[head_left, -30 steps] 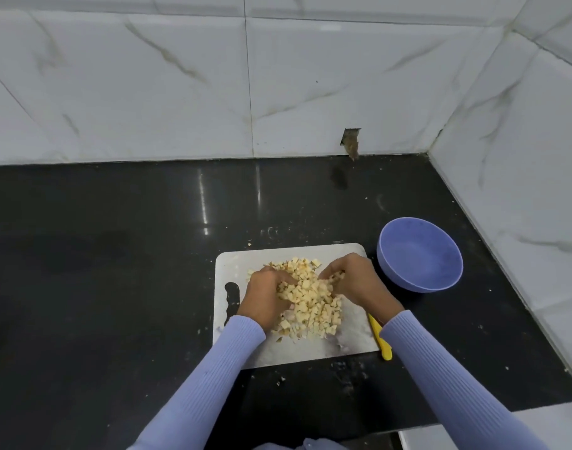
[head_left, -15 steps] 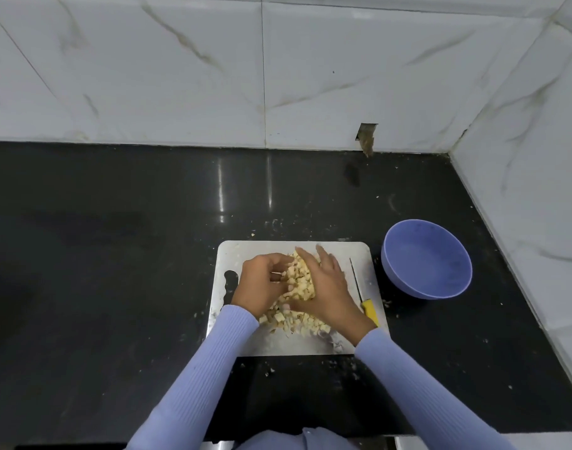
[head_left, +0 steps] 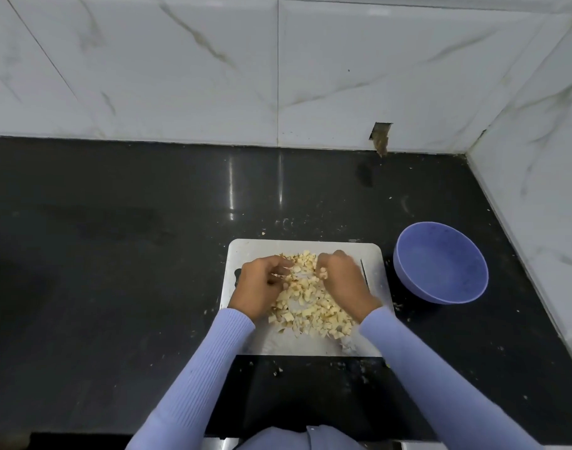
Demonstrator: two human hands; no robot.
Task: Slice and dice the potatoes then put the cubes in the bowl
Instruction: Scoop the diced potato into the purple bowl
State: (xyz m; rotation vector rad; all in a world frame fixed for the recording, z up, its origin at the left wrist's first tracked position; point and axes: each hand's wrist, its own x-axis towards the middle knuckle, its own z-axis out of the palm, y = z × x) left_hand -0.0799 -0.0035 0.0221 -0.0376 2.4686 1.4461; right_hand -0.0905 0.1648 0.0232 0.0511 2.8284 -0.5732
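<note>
Your left hand [head_left: 262,287] and right hand [head_left: 343,282] curl around the pale yellow diced potato cubes [head_left: 310,306] heaped mid-way on the white rectangular plastic cutting board [head_left: 255,342], seemingly gathering them for the empty round lavender plastic bowl [head_left: 440,263] beside the board's right edge.

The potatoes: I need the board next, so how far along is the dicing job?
Cutting looks done: the potato cubes lie in a pile on the cutting board. In hand: the left hand and right hand are curled into the pile, gathering cubes. Left: the bowl holds none yet.
</note>
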